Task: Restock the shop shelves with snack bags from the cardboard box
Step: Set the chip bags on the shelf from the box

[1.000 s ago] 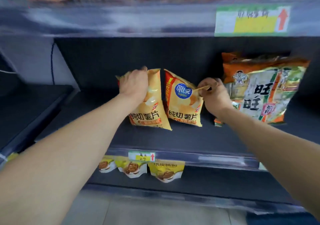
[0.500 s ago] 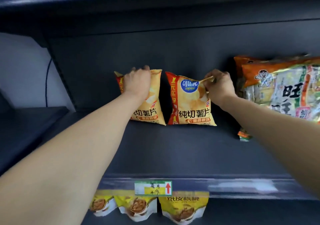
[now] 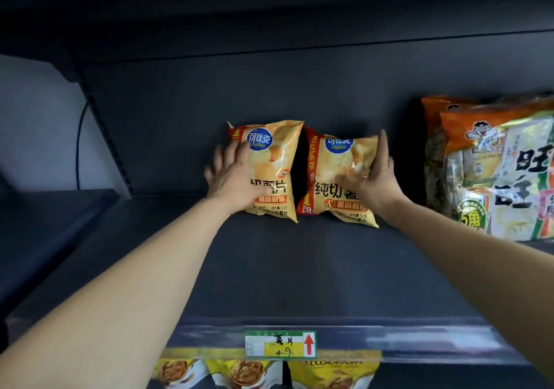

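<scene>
On the shelf, left hand and right hand flatten against chip bags.

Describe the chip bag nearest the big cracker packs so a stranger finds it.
On the dark shelf above the price tag, two yellow chip bags stand. Take the right chip bag, nearer the orange cracker packs. Unlike the left chip bag, its red side stripe shows fully.

**Two chip bags upright, centre frame**

I see my left hand spread flat on the left chip bag and my right hand with straight fingers along the edge of the right chip bag. Both bags stand on the dark shelf. Orange cracker packs fill the right edge.
</scene>
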A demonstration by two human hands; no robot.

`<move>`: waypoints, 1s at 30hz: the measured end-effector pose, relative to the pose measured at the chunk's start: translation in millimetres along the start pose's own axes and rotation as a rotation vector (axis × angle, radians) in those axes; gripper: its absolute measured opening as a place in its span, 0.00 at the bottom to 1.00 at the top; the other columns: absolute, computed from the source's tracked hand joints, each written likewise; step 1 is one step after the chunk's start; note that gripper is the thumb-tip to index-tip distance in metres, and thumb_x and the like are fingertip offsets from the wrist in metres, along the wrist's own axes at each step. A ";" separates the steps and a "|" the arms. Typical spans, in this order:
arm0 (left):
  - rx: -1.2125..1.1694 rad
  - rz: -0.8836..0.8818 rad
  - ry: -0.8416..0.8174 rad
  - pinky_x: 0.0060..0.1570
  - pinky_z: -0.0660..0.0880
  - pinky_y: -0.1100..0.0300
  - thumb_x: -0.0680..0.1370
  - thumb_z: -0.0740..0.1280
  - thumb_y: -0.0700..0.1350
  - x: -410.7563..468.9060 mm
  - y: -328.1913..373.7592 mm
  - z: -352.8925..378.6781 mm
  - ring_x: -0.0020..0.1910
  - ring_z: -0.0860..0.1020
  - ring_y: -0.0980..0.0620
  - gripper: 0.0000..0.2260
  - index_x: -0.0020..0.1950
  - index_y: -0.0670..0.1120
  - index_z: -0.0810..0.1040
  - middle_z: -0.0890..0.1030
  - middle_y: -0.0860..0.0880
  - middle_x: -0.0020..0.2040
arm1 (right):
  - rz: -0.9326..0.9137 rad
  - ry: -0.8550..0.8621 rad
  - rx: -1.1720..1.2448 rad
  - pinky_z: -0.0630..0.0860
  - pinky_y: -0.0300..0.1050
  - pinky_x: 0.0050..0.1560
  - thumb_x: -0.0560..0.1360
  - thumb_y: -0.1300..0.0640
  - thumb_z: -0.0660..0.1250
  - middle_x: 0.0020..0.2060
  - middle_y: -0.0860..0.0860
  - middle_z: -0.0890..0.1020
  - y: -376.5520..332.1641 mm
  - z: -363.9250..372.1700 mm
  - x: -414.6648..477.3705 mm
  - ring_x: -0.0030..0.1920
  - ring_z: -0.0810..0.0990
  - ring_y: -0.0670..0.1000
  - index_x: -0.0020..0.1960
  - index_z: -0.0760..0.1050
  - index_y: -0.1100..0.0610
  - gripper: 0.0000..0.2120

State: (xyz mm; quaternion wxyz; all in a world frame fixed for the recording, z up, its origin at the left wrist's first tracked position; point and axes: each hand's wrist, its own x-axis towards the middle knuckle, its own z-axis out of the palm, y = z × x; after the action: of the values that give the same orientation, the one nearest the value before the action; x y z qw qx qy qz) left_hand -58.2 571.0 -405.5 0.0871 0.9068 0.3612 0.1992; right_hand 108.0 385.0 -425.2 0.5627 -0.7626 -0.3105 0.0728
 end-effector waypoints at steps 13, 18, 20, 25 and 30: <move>-0.550 -0.371 0.006 0.62 0.70 0.45 0.62 0.81 0.46 -6.6 -10.6 38.8 0.68 0.68 0.42 0.56 0.76 0.53 0.44 0.62 0.44 0.70 | 0.247 -0.096 -0.321 0.68 0.56 0.66 0.65 0.49 0.77 0.54 0.45 0.77 29.5 15.5 0.6 0.60 0.76 0.55 0.76 0.46 0.44 0.51; -0.541 -0.398 0.114 0.57 0.72 0.47 0.64 0.80 0.44 -9.8 -20.7 37.1 0.65 0.70 0.43 0.51 0.75 0.51 0.48 0.63 0.43 0.68 | 0.184 -0.086 -0.244 0.71 0.47 0.62 0.72 0.59 0.72 0.60 0.48 0.77 23.2 27.2 0.6 0.61 0.75 0.54 0.77 0.45 0.42 0.45; -0.536 -0.398 0.151 0.57 0.72 0.47 0.65 0.79 0.42 -10.5 -26.3 33.7 0.65 0.70 0.43 0.50 0.76 0.51 0.49 0.63 0.44 0.69 | 0.161 -0.090 -0.212 0.70 0.45 0.61 0.74 0.60 0.70 0.63 0.49 0.75 18.6 32.0 -1.7 0.63 0.74 0.53 0.77 0.46 0.45 0.43; -0.496 -0.367 0.171 0.56 0.73 0.47 0.68 0.77 0.40 -8.9 -26.4 32.2 0.65 0.71 0.43 0.47 0.76 0.50 0.49 0.63 0.45 0.70 | 0.174 -0.083 -0.290 0.74 0.51 0.59 0.74 0.59 0.69 0.59 0.54 0.77 19.0 42.7 -4.3 0.59 0.75 0.56 0.71 0.57 0.50 0.31; -0.481 -0.349 0.177 0.58 0.72 0.46 0.69 0.75 0.38 -9.3 -27.4 34.0 0.65 0.71 0.43 0.46 0.77 0.51 0.49 0.65 0.45 0.69 | 0.242 -0.073 -0.385 0.74 0.55 0.58 0.75 0.52 0.68 0.59 0.58 0.76 17.0 42.5 -10.1 0.60 0.74 0.59 0.67 0.62 0.56 0.25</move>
State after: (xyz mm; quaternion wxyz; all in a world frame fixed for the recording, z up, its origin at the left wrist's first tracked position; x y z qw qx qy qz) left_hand -66.9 584.0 -447.3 0.3005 0.7636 0.4600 0.3392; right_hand 87.0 410.9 -458.1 0.3827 -0.8844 -0.2450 0.1067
